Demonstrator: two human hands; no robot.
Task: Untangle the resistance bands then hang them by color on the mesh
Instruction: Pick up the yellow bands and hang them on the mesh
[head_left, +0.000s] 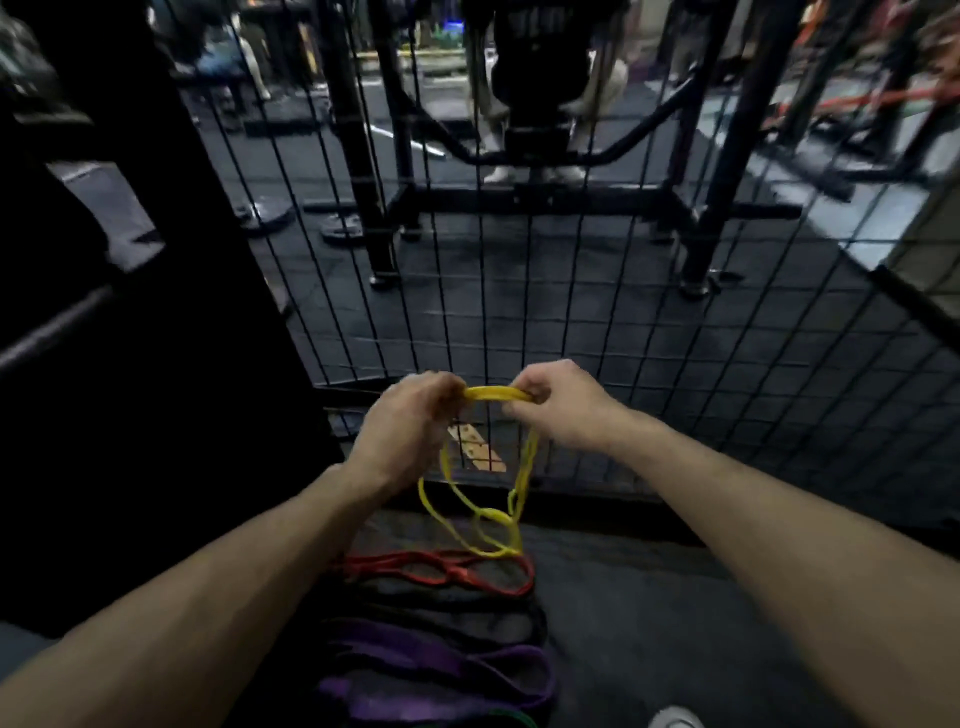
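Yellow band (485, 512) hung in tangled loops between both hands, just in front of the black wire mesh (675, 332). Left hand (410, 421) and right hand (558, 405) each pinched its top section, fingers curled. Red bands (441, 569) and purple bands (441, 670) lay on the floor below.
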